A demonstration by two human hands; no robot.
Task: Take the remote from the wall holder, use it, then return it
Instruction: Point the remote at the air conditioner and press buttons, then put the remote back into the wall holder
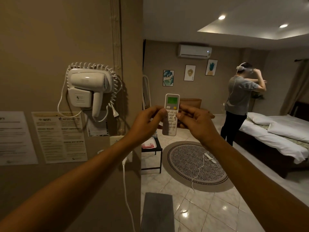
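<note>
A white remote (pixel 171 104) with a lit green screen and a yellow button stands upright in front of me, held between both hands at chest height. My left hand (pixel 148 122) grips its left edge, thumb on the keypad. My right hand (pixel 194 122) holds its right edge, fingers curled behind it. The remote's top points toward a white air conditioner (pixel 194 51) mounted high on the far wall. No remote wall holder shows in the head view.
A white hair dryer (pixel 88 82) with coiled cord hangs on the beige wall at left, above printed notices (pixel 60 136). A small black table (pixel 152 149), a round rug (pixel 195 166), a bed (pixel 275 131) and a person (pixel 240 99) wearing a headset are beyond.
</note>
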